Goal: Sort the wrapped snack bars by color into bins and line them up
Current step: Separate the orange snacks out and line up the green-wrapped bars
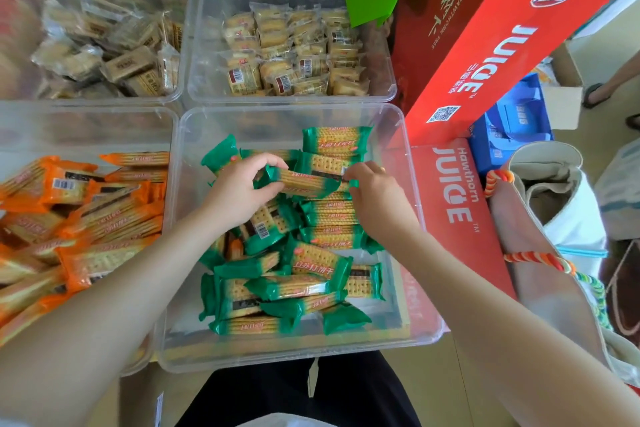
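Note:
A clear plastic bin (420, 288) in front of me holds many green-wrapped cracker bars (313, 263). Some lie stacked in a neat column (330, 215) on the right side; the rest are a loose heap. Both hands hold one green bar (304, 182) over the bin's far half. My left hand (239, 185) grips its left end. My right hand (372, 189) pinches its right end. To the left, a second clear bin (169, 135) holds a loose pile of orange-wrapped bars (86, 215).
Two clear bins behind hold other snacks: pale wrapped cakes (294, 52) lined up, and tan packets (114, 45) heaped. Red juice boxes (450, 204) press against the green bin's right side. A cloth bag (554, 191) and blue packs (512, 121) lie further right.

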